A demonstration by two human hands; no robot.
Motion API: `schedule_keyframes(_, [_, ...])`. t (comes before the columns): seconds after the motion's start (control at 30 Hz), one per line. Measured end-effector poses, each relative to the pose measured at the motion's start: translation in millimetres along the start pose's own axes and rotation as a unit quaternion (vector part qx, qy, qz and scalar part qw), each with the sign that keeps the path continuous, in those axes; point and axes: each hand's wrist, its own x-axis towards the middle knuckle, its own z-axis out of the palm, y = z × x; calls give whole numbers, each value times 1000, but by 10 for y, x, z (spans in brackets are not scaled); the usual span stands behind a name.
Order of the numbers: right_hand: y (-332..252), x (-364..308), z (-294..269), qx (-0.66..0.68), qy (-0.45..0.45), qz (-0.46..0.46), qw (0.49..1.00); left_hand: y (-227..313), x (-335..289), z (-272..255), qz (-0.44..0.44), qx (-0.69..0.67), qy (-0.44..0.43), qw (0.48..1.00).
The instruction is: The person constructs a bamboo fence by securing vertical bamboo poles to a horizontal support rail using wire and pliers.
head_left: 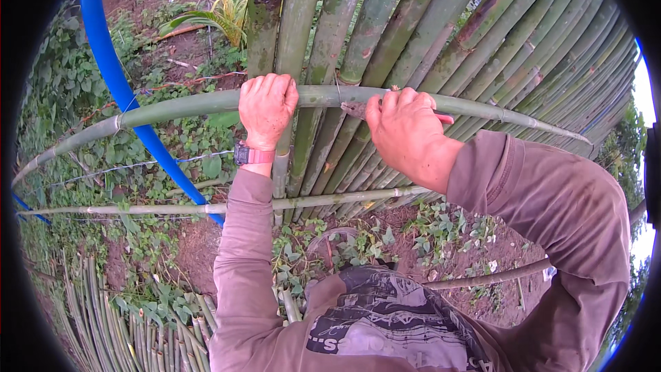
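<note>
A long green bamboo pole (320, 96) runs crosswise in front of a row of upright bamboo poles (352, 45). My left hand (267, 107) is wrapped over this crosswise pole, left of the middle. In my right hand (407, 124) is a pair of pliers (353, 109), closed in the fingers against the pole's near side. Its worn metal jaws point left, and a red handle end sticks out on the right. By the jaws, a thin wire (338, 87) passes over the pole. Whether the jaws pinch the wire, I cannot tell.
A thinner bamboo rail (330, 200) crosses lower down. On the left a blue pipe (113, 69) slants past the pole, near strands of barbed wire (148, 162). Cut bamboo (155, 344) stands at the lower left. Leafy vines (454, 234) cover parts of the soil.
</note>
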Motion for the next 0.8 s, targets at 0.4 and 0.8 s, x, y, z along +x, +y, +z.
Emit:
schedule_keyframes(0.4, [69,-505,632,432,-98,-34,896,35,33,-65,-53,-10,24,998])
schedule_keyframes(0.8, [-474,-184,1254,977,-184,-105,-9,102,15,-94,-94,-14,-3,996])
